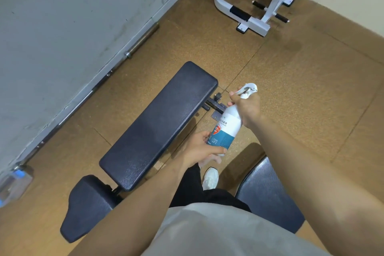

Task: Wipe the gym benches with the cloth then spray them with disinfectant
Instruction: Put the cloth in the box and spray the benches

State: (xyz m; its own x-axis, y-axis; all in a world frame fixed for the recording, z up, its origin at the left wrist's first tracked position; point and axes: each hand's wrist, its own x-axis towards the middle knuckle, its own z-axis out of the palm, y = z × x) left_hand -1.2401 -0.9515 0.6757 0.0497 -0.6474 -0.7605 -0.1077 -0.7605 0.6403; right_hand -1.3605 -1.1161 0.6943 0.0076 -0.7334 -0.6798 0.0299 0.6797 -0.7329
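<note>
My left hand cups the base of the white plastic spray bottle with a teal label; contents not visible. My right hand wraps its neck, fingers closed below the trigger. It tilts just beside the long navy textured-vinyl bench pad.

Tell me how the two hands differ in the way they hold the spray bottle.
The right hand grips the spray bottle high, at the neck under the white trigger head, with a finger by the trigger; the left hand cups the low, teal-labelled end. The right hand comes from the bottle's right side, the left from below and left. Both are closed on the same tilted bottle, beside the dark bench pad.
</note>
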